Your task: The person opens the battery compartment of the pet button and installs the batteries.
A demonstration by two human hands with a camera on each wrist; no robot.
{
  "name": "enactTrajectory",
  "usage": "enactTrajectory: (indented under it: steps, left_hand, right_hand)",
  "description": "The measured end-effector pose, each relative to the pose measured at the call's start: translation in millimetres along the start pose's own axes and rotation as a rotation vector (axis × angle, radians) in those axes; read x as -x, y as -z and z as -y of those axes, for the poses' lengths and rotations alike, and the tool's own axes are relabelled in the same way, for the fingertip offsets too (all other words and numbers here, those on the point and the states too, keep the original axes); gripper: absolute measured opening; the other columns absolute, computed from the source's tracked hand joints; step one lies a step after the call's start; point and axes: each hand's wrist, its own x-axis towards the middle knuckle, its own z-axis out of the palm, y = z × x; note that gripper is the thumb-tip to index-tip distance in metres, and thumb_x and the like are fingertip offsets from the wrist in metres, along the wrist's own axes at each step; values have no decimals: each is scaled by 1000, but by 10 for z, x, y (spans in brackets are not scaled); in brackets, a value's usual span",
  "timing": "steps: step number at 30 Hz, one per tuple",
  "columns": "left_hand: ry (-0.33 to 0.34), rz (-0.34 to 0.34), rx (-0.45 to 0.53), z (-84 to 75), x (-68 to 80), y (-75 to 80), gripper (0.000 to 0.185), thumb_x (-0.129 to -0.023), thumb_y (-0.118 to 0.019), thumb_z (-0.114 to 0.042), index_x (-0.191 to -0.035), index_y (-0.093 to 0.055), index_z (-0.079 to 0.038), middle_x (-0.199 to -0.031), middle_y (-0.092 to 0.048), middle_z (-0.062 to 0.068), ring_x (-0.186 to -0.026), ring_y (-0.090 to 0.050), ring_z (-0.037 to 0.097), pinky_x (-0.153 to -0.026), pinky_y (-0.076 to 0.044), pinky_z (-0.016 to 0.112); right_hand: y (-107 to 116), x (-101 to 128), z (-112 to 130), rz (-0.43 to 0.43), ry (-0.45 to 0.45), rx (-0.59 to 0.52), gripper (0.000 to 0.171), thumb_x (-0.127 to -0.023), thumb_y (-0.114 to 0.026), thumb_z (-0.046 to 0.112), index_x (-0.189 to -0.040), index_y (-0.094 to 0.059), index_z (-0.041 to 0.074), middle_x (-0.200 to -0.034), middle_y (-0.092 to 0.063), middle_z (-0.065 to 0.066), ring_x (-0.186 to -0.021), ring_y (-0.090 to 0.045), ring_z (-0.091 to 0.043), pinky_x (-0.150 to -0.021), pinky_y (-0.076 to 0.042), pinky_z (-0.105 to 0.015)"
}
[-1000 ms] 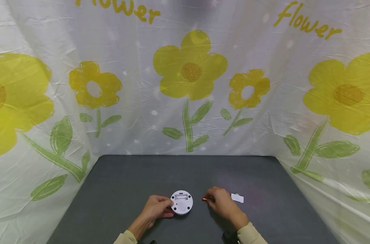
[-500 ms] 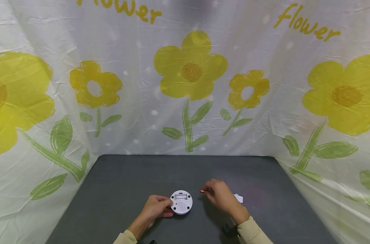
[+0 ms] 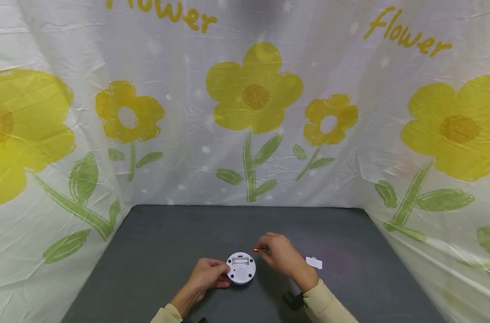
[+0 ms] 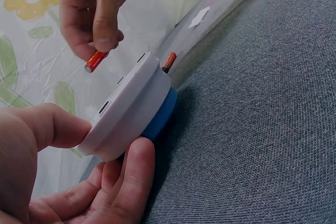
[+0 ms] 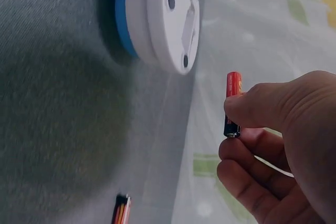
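Observation:
A round white device (image 3: 240,268) lies on the table with its uncovered battery compartment (image 3: 240,260), speaker holes and dark feet facing up. Its lower side is blue in the left wrist view. My left hand (image 3: 207,274) grips its left edge, thumb on top and fingers against the side and underneath. To the upper right of the device, my right hand (image 3: 279,253) pinches a red and black battery (image 5: 232,103) between thumb and fingers, clear of the compartment. A second battery (image 4: 169,62) lies on the table beyond the device; my right hand hides it in the head view.
A white rectangular battery cover (image 3: 314,262) lies on the dark grey table (image 3: 180,229), right of my right hand. A white curtain (image 3: 180,161) with yellow flowers borders the table at the back and both sides.
My right hand has moved left and away from me with the battery, closer to the device. My left hand and the device have stayed in place.

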Motion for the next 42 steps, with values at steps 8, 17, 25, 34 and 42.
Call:
enactTrajectory:
  steps: [8,17,25,34,42]
  left_hand:
    - [9,9,1,-11,10,9,29,-91,-71,-5,-112,-73,14,-84,-78,9,-69,-75,15,-63,-68,28]
    - [11,11,12,14,-4,19,29,-92,-71,-5,-113,-73,14,-85,-78,10,-70,-76,15,-64,-68,29]
    - [2,13,19,14,5,9,26,-91,-71,-6,-110,-73,13,-82,-77,8,-68,-75,15,-63,-68,28]
    - [5,21,18,6,9,15,27,-92,-71,-5,-112,-72,14,-85,-78,10,-69,-76,14,-63,-68,27]
    - [16,14,11,-1,4,16,27,-93,-71,-5,-112,-72,13,-85,-78,10,-69,-76,15,-64,-68,27]
  right_hand:
    - [-85,-95,118,63,-3,-30,10,-91,-85,4,-93,-81,12,-87,-71,1,-79,-68,-12,-69,-59,-25]
    - [-183,-126,215,112,3,-32,12,-89,-82,-2,-93,-79,9,-90,-73,-2,-83,-68,-13,-73,-62,-30]
    - [-264,-141,277,130,-14,1,13,-88,-79,-2,-92,-80,10,-88,-72,-1,-83,-68,-15,-73,-62,-31]
    - [-348,-130,334,95,-49,41,13,-86,-82,0,-91,-81,11,-85,-67,0,-76,-65,-14,-66,-60,-28]
    - [-410,-150,354,100,-57,55,10,-89,-84,5,-93,-82,14,-87,-69,2,-81,-68,-15,-70,-62,-31]
